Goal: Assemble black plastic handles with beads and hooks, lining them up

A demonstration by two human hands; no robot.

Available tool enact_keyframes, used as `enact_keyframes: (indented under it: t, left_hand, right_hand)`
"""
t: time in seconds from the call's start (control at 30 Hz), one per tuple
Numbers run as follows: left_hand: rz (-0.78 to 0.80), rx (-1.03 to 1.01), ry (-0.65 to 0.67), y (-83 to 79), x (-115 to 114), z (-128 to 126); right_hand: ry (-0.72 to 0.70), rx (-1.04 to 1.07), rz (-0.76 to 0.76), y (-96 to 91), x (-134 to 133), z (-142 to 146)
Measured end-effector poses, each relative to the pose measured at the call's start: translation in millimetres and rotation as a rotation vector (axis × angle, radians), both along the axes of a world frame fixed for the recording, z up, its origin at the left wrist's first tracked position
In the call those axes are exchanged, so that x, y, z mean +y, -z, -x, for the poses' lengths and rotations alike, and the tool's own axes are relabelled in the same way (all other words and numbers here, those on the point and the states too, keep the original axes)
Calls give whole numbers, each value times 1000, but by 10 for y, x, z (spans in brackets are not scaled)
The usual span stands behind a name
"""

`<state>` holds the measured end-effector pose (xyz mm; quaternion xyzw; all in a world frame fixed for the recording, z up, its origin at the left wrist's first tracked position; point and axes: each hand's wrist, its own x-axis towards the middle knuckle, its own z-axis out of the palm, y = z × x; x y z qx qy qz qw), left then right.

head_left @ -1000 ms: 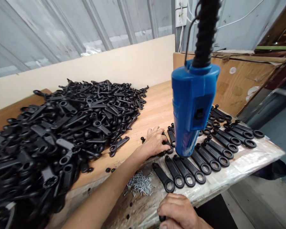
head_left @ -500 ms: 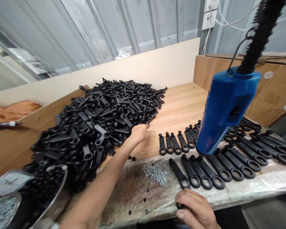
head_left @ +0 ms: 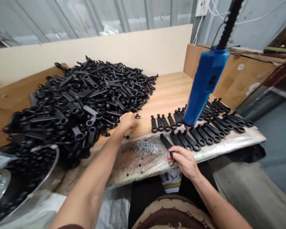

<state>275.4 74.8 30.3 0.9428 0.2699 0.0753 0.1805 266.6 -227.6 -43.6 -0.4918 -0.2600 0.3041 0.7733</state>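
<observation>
My left hand (head_left: 126,121) reaches to the near edge of a big heap of black plastic handles (head_left: 85,98), fingers curled down among the pieces; what they hold is hidden. My right hand (head_left: 183,160) rests at the bench's front edge, its fingers pinched on the ring end of the nearest black handle (head_left: 166,142) in the front row. Two rows of handles (head_left: 200,125) lie side by side on the right of the bench. A blue hanging power tool (head_left: 205,86) dangles over those rows on a black coiled cord.
A small pile of silver screws (head_left: 146,147) lies between my hands on the wooden bench (head_left: 171,92). A metal bowl (head_left: 38,178) with black parts sits at the lower left. A cardboard box (head_left: 238,76) stands at the back right. Loose black bits dot the bench front.
My left hand left the laid-out rows and went left to the heap's edge. My right hand came up onto the front-row handle. The blue tool has swung farther away.
</observation>
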Motion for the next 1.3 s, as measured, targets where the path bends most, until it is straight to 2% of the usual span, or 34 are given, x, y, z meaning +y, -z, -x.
enact_keyframes:
  t: [0.1,0.17,0.23,0.3,0.37,0.43,0.5,0.63,0.9,1.0,1.17,1.3]
  left_hand:
    - [181,-182,-35,-85,-141,269]
    - [300,-291,-30,-122,-320,512]
    - [487,-403,3,-116,-566,802]
    - [906,-543,78,-58,-854,1108]
    - [1212,-545,96,42,-1147,1377]
    - [1407,-511,97,159,-1410,1568]
    - [1532,-486,93,267,-1618,1675]
    - [1600,-440,68,404,-1859,1723]
    - [1663,-511,93,485,-2041,1662]
    - [1689,-498,102,475,-2054,1643]
    - [1619,-474,100,530,-2019,1644]
    - [1634,-529,73,636,-2105,1618]
  right_hand:
    - [-65,262,-128,-47,-37,53]
    - [-125,343,-174,-69,-75,140]
    - [-168,389,-201,-77,-112,257]
    - [-203,419,-211,-77,-143,377]
    - [-231,434,-203,-80,-173,480]
    - [-259,436,-195,-86,-204,552]
    - [-283,436,-193,-92,-234,595]
    - [-285,458,-196,-94,-282,622]
    - [-192,456,-161,-10,-390,577]
    - [-88,314,-51,1,-455,578]
    - [141,-115,197,-82,-545,551]
    - [171,-331,247,-122,-562,507]
